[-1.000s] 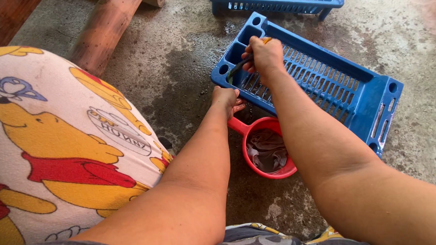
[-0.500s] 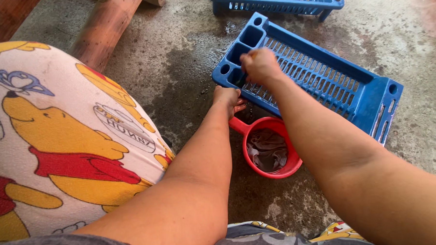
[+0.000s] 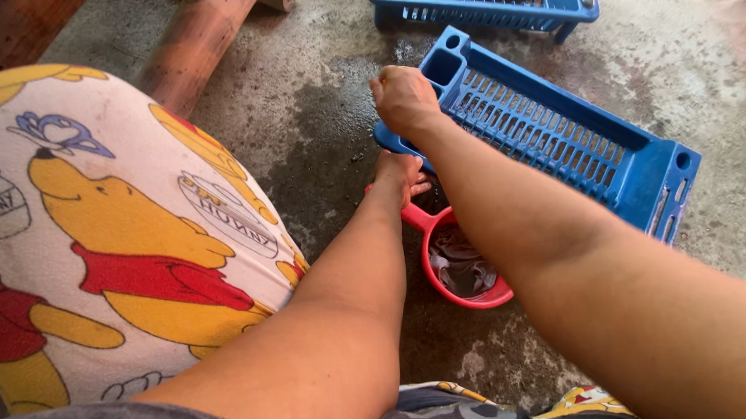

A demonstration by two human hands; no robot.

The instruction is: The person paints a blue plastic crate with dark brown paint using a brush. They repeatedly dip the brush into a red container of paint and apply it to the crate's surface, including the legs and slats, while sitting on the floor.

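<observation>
Right hand (image 3: 404,97): clenched into a fist at the near corner of the blue slatted crate (image 3: 552,137); whatever sits inside the fist is hidden, so cannot tell what it grips, if anything.
Left hand (image 3: 398,174): down at the crate's lower corner, fingers curled over the edge there, just above the handle of the red dipper (image 3: 466,264); grip itself mostly hidden behind the wrist — cannot tell how firmly closed.
Blue slatted crate: tilted on the concrete floor (image 3: 321,129), one corner raised toward the hands, slatted bottom facing up, square corner sockets showing.
Red dipper: on the floor just below the crate's near corner, between the two forearms; holds murky water and something pale and crumpled, too unclear to name.
Second blue crate (image 3: 481,3): flat on the floor at the top edge, well apart from the hands.
Concrete floor: grey, wet and dark around the dipper and under the tilted crate — drier toward the right.
Patterned cloth (image 3: 101,235): white with a yellow cartoon bear in red, over the knee at left.
Wooden beam (image 3: 198,42): reddish, slanting across the upper left.
</observation>
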